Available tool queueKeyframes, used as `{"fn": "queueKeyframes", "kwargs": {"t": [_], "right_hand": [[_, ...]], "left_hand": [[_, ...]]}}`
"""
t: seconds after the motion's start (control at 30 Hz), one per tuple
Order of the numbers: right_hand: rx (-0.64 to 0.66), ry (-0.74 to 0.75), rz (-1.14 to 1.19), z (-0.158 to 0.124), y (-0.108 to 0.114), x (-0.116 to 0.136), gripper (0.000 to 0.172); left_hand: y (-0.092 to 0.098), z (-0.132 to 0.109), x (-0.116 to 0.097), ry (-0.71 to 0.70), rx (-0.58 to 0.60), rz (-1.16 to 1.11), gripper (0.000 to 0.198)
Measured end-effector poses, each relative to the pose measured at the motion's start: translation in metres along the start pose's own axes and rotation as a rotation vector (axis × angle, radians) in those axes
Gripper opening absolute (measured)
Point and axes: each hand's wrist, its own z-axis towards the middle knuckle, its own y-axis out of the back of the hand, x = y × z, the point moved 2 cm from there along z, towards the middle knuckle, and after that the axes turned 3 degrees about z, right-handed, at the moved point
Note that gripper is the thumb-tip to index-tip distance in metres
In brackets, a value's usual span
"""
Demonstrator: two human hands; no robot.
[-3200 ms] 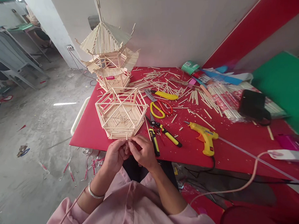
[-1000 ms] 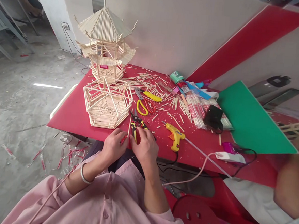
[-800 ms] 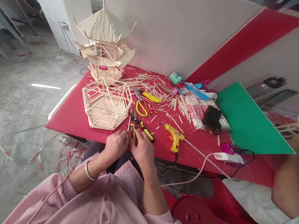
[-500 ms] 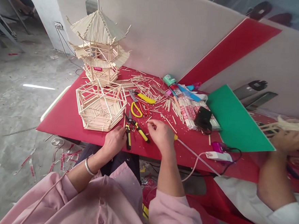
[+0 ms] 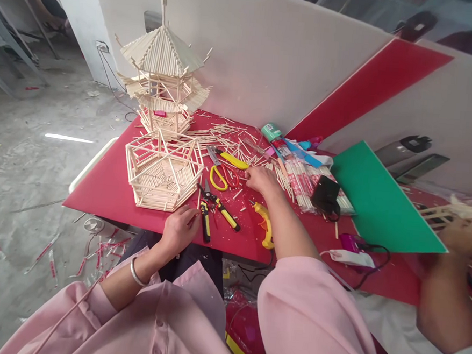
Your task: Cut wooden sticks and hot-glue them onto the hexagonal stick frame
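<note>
Red table [image 5: 106, 189]: bears a stick-built pagoda model [image 5: 164, 80] and a hexagonal stick frame [image 5: 164, 169] at its left end. Mid-surface: loose sticks [image 5: 218, 132], yellow-handled scissors [image 5: 220, 175], yellow utility knife [image 5: 233, 159], black-and-yellow cutters [image 5: 217, 211], yellow glue gun [image 5: 265, 230]. Right end: wrapped stick packets [image 5: 303, 176], green board [image 5: 379, 203].

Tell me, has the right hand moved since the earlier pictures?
Yes. The right hand left the pliers and reached forward, and is now beside the scissors.

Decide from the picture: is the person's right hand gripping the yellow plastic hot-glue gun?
No, the right hand reaches among loose wooden sticks, while the yellow plastic hot-glue gun lies on the red table.
</note>
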Motion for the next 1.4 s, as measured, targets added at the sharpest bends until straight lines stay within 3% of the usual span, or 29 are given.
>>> {"fn": "queueKeyframes", "kwargs": {"t": [0.2,0.4,0.5,0.57,0.7,0.8,0.9,1.07,1.23,1.4], "right_hand": [[-0.038,0.064,-0.084,0.0,-0.006,-0.007,0.023],[-0.177,-0.021,-0.062,-0.012,0.004,-0.018,0.029],[-0.386,-0.047,0.174,-0.045,0.018,-0.015,0.032],[-0.507,0.043,0.442,-0.084,0.022,-0.002,0.031],[-0.391,0.274,0.834,-0.166,-0.002,0.054,0.032],[-0.301,0.402,0.96,-0.201,-0.03,0.097,0.028],[-0.34,0.32,1.135,-0.208,-0.05,0.116,0.024],[-0.295,0.102,1.474,-0.205,-0.069,0.12,0.025],[-0.266,-0.015,1.833,-0.204,-0.08,0.133,0.029],[-0.236,0.097,2.088,-0.201,-0.082,0.145,0.037]], "left_hand": [[0.0,-0.003,0.0,-0.034,-0.017,-0.057,0.021],[0.003,-0.004,0.0,-0.01,0.003,-0.128,0.022],[0.008,-0.004,-0.001,0.02,-0.003,-0.273,0.021],[0.015,-0.005,-0.005,0.095,-0.008,-0.417,0.02],[0.025,-0.013,-0.016,0.419,0.097,-0.873,0.034],[0.033,-0.02,-0.021,0.542,0.127,-1.094,0.036],[0.044,-0.026,-0.016,0.608,0.013,-1.116,0.03],[0.059,-0.032,-0.005,0.744,-0.139,-1.194,0.032],[0.066,-0.031,-0.004,0.757,-0.127,-1.304,0.037],[0.065,-0.03,-0.006,0.75,-0.077,-1.256,0.038]]}}
